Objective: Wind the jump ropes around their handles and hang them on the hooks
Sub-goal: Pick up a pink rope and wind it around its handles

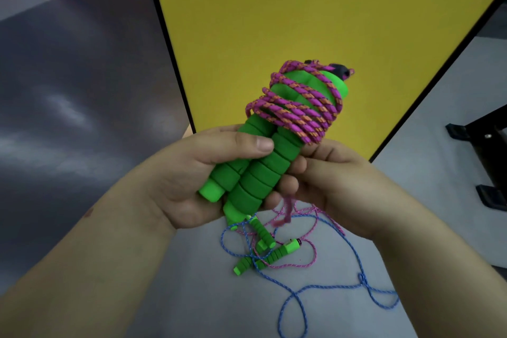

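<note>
Two green foam handles lie side by side in the middle of the view, tilted up to the right. A pink-and-orange rope is wound in several turns around their upper half. My left hand grips the lower part of the handles, thumb across the front. My right hand holds them from the right, fingers curled behind, with a frayed pink rope end hanging below it. No hook is in view.
On the grey floor below lie several more green handles tangled with a blue rope and a thin pink rope. A yellow panel with a black edge stands behind. A black stand foot is at the right.
</note>
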Motion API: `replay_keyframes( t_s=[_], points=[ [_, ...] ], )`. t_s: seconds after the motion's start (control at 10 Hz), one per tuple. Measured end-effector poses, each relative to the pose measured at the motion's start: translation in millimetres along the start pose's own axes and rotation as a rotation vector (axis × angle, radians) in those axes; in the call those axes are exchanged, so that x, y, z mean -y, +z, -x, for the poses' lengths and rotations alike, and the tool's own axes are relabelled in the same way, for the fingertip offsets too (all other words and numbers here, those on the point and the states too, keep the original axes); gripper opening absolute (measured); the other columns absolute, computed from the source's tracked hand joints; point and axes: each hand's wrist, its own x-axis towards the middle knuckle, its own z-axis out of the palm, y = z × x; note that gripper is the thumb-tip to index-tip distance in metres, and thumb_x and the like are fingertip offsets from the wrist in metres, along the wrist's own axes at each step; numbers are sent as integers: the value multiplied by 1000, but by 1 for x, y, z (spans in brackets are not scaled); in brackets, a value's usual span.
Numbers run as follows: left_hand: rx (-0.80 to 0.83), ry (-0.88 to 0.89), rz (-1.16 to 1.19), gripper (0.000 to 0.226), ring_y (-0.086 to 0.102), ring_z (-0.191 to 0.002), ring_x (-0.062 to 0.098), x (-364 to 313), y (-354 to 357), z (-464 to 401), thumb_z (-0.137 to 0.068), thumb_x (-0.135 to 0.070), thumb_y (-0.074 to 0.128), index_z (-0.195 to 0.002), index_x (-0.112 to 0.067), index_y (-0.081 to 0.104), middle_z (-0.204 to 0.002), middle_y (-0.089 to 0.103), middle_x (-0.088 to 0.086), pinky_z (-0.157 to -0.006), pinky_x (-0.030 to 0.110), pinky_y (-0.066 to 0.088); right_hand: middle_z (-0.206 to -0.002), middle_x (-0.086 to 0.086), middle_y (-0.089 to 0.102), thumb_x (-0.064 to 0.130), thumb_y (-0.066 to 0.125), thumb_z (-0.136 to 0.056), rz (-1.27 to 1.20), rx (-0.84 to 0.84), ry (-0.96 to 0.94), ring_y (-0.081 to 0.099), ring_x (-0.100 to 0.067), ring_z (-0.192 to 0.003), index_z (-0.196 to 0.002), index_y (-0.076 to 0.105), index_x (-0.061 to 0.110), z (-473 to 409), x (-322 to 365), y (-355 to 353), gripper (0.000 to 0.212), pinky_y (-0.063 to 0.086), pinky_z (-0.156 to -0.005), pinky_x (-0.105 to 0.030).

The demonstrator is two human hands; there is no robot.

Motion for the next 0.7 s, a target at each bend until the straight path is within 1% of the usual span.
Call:
replay_keyframes(
  t_s=[0.1,0.2,0.3,0.4,0.5,0.6,0.7],
  points=[
    [-51,-7,215,29,75,-80,26,-8,8,5,-81,-17,70,-106,-3,73,-98,75,17,-64,35,61,-70,-8,45,22,49,-107,96,-177,93,45,-16,-52,-82,69,21,1,3,-2,32,51,-58,-34],
    [-249,9,80,29,76,-74,25,-9,12,3,-84,-9,71,-110,4,68,-94,77,18,-64,35,63,-58,4,43,34,53,-104,556,-266,159,35,-16,-50,-89,71,21,5,12,-8,27,33,-42,-26],
    [-491,18,-398,41,78,-75,27,0,10,-3,-75,-29,76,-109,-15,59,-86,80,10,-69,45,63,-59,5,48,46,57,-97,859,-249,147,39,-15,-52,-89,70,30,10,24,-9,22,35,-47,-31],
    [-598,49,-845,33,70,-76,21,3,18,-1,-80,-37,71,-103,-30,47,-89,71,2,-62,39,55,-59,12,55,45,61,-95,1022,-223,87,43,-5,-49,-87,72,33,14,36,-3,17,38,-49,-24],
    [-493,51,-991,40,56,-77,18,7,26,2,-84,-28,69,-106,-28,36,-96,52,-1,-57,35,38,-66,20,64,42,67,-91,1102,-208,55,54,-2,-54,-88,74,34,20,43,4,11,42,-50,-19],
    [-326,13,-1098,44,54,-82,19,10,28,6,-82,-24,66,-107,-30,30,-101,39,-6,-64,38,44,-74,20,72,32,73,-87,998,-220,30,65,1,-64,-87,78,38,24,48,6,7,52,-59,-20],
    [-195,107,-1200,41,56,-91,28,14,28,9,-79,-17,61,-106,-32,34,-105,41,-4,-78,49,53,-76,12,78,20,81,-82,774,-255,-18,72,-3,-70,-85,80,29,22,48,4,10,58,-68,-24]
  ],
)
